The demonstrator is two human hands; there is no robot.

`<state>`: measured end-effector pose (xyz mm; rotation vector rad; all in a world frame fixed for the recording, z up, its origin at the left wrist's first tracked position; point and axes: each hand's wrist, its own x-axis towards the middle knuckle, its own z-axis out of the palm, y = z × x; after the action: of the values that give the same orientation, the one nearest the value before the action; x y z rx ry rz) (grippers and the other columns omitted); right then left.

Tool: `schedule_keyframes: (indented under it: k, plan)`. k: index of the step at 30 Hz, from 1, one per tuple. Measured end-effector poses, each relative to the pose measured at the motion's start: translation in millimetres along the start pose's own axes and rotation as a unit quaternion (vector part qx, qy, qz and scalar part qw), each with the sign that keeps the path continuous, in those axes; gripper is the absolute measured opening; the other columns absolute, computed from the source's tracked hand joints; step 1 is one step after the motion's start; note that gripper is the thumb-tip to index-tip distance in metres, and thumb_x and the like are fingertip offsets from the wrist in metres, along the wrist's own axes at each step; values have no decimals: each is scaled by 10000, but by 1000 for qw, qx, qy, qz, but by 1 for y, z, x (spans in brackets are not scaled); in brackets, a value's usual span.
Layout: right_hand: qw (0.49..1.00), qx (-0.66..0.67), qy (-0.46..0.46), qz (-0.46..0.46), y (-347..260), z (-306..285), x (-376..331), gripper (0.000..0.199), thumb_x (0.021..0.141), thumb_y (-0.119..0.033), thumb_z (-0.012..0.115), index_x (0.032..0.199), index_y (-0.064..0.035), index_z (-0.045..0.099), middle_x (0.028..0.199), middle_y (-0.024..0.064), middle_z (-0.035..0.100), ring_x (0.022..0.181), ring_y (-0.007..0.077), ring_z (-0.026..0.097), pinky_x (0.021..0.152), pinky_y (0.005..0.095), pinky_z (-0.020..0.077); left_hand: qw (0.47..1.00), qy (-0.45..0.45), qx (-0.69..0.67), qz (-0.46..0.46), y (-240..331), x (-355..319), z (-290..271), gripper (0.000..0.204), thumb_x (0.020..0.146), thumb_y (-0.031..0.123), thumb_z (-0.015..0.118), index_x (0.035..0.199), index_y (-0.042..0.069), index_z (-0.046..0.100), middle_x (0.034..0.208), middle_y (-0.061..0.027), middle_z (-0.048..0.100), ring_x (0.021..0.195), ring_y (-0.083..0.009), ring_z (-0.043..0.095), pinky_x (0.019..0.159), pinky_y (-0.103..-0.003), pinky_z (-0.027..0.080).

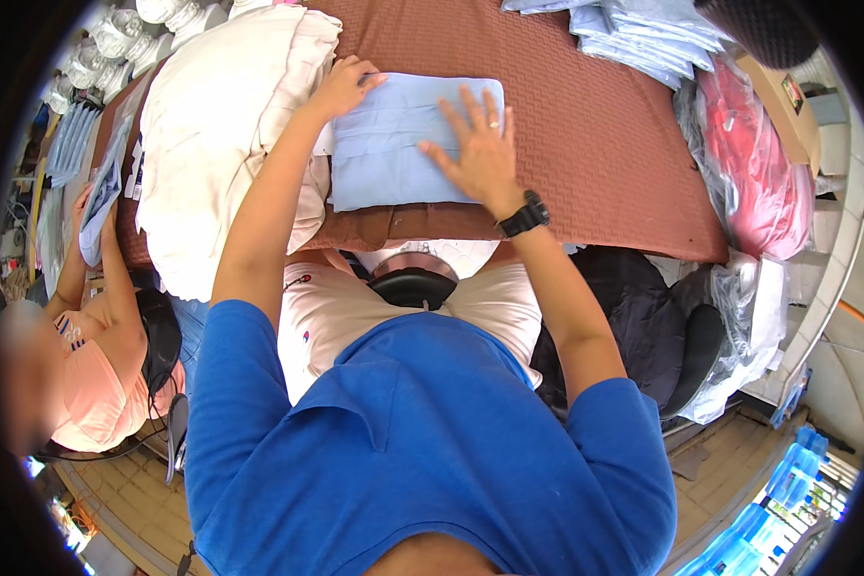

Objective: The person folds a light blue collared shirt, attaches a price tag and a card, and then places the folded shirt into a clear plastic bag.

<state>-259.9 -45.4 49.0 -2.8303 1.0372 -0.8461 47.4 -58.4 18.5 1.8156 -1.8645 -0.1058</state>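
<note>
A light blue folded garment (394,144) lies as a flat rectangle near the front edge of the brown-covered table (586,154). At its far left corner my left hand (348,88) rests with bent, slightly spread fingers touching the cloth; its thumb is hard to make out. My right hand (478,152) lies flat on the right part of the garment, fingers spread wide. A black watch (525,215) is on my right wrist. Just left of the garment rises a large heap of cream cloth (226,144), beside my left forearm.
Bagged light blue garments (634,38) are stacked at the far right, near a red bundle in clear plastic (754,158) and a cardboard box (787,106). On the left, a co-worker in pink (101,384) holds a bagged blue item (106,197). White mannequin-like forms (120,38) stand far left.
</note>
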Motion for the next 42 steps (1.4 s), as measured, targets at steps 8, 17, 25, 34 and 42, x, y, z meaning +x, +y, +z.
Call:
schedule_keyframes:
  k: [8,17,25,34,42]
  plan:
    - [996,82,22,-22,-14,0,31,619,957,-478,625,1392,-42,571,1477,199,492,1400,437,382,1170,627,237,967,7,-11,-253,104,-125,-80,323,960,278,683,983,-35,608,1059,-259,638,943,-394,645,794,-456,512]
    - [952,130,-275,-31,-30,115,168,633,855,-458,760,1318,-43,642,1407,197,576,1344,390,487,1069,531,437,949,74,-77,-298,118,-191,-20,440,838,285,819,975,-81,616,923,-259,668,872,-413,657,771,-460,513]
    - [872,251,-420,-29,-8,119,207,652,786,-486,818,1235,-29,699,1244,193,691,1216,339,614,1021,400,473,921,4,-172,-349,119,-180,-37,390,842,200,811,1012,-77,597,955,-258,670,860,-403,662,776,-452,524]
    - [891,380,-248,27,61,0,220,479,868,-387,800,1191,-45,708,1113,41,712,1044,161,621,959,316,470,889,71,-371,-258,99,-119,-66,186,927,170,752,975,29,641,803,-24,656,726,-102,613,630,-248,498]
    - [890,455,-26,19,150,-163,193,323,913,-210,779,1180,-50,694,1051,49,721,985,119,643,886,284,494,955,265,-134,26,162,45,-152,197,855,131,772,997,25,685,859,-150,657,813,-296,614,739,-404,490]
